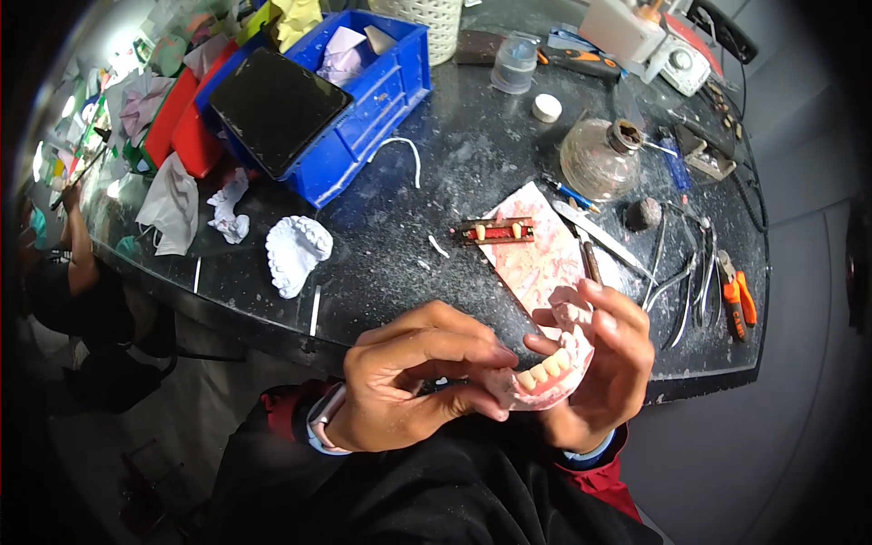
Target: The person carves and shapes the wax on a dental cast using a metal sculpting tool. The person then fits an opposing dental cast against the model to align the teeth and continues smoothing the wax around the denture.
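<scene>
A dental cast [565,380] with pink wax and a row of yellowish artificial teeth is held between both hands, just past the bench's front edge. My left hand [422,372] pinches its left end between thumb and fingers. Around its right side curl the fingers of my right hand [610,363]. Beyond the cast lies a pink-smeared sheet [534,250], and at its left edge is a red strip with small teeth [500,231]. A metal spatula [607,234] rests across the sheet's right side. The brown tool handle [592,263] stands out near my right fingertips.
A white plaster cast [295,256] sits at left, near a blue bin [386,86] bearing a black tablet-like slab [277,109]. Orange-handled pliers [734,295] and metal pliers [699,263] lie right. Behind stands a glass bottle [599,168]. Another person's arm [82,236] shows far left.
</scene>
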The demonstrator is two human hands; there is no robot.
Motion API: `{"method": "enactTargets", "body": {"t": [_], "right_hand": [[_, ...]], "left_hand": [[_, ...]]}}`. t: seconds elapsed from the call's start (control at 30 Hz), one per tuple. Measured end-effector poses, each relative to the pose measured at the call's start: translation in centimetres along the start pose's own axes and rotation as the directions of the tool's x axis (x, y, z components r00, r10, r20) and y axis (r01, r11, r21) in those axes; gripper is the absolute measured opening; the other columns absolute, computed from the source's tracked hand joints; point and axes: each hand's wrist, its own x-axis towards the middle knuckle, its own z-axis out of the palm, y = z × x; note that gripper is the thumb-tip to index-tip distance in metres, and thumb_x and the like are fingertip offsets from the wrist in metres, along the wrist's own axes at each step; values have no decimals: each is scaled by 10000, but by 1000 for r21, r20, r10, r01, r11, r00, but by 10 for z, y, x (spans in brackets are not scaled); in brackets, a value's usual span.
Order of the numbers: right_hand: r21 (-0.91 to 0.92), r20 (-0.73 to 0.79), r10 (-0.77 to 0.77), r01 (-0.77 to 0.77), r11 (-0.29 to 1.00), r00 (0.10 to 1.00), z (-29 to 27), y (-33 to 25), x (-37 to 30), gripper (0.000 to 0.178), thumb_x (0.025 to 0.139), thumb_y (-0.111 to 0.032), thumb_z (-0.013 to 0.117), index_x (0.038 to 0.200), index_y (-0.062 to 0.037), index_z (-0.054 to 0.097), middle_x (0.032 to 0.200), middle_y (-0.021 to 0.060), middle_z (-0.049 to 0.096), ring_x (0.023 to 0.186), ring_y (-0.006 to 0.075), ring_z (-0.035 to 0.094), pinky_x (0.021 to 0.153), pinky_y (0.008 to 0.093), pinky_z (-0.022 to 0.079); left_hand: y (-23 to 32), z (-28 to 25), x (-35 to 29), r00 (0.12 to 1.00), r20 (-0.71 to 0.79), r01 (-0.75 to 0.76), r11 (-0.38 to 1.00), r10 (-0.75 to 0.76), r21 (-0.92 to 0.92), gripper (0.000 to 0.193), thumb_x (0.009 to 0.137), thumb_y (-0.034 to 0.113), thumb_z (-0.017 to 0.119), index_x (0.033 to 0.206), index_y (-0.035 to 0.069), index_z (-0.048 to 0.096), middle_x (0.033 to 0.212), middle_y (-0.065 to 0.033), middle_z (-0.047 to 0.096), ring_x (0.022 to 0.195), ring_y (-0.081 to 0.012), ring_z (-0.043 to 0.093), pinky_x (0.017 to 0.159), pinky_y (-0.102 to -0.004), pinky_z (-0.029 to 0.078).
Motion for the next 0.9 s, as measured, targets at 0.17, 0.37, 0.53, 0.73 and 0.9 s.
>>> {"method": "enactTargets", "body": {"t": [0.17, 0.37, 0.53, 0.73, 0.9], "right_hand": [[-246, 59, 10, 5, 969, 998, 5, -5, -5, 852, 559, -353, 804, 1208, 25, 403, 1121, 234, 467, 1006, 336, 510, 785, 369, 471], [-302, 57, 19, -1, 953, 998, 4, -1, -13, 908, 599, -522, 719, 1213, 59, 386, 1103, 266, 475, 954, 337, 546, 684, 365, 534], [-100, -177, 180, -200, 975, 968, 4, 1, -18, 1075, 408, -430, 857, 1216, 62, 347, 1138, 180, 428, 980, 304, 515, 763, 393, 501], [46, -332, 257, -257, 965, 907, 20, 1, -11, 999, 441, -360, 862, 1213, 34, 364, 1156, 184, 422, 1037, 316, 485, 781, 416, 491], [-281, -81, 94, -114, 953, 992, -1, 5, -8, 978, 454, -290, 859, 1242, -15, 349, 1253, 166, 378, 1136, 290, 424, 922, 386, 399]], "left_hand": [[-2, 4, -6, 997, 8, 78, 989, -78, -124, 264, 699, 19, 700, 922, -50, 576, 948, -115, 549, 834, -147, 584, 698, -238, 526], [4, 12, -10, 962, 63, 271, 921, -264, -281, 272, 685, 110, 734, 868, -18, 579, 899, -55, 568, 810, -98, 581, 652, -198, 492], [19, -59, 7, 957, -137, -131, 805, 254, 579, 150, 774, 61, 635, 888, -22, 584, 901, -101, 548, 643, -74, 507, 541, -192, 412], [17, -115, -1, 909, -416, 376, 384, 22, 843, 195, 761, 28, 628, 939, -24, 571, 929, -48, 485, 651, -69, 395, 505, -190, 332], [15, -96, 0, 880, -466, 374, 468, 95, 801, 183, 774, 46, 604, 912, -12, 498, 851, -80, 506, 700, -131, 486, 605, -249, 392]]}}
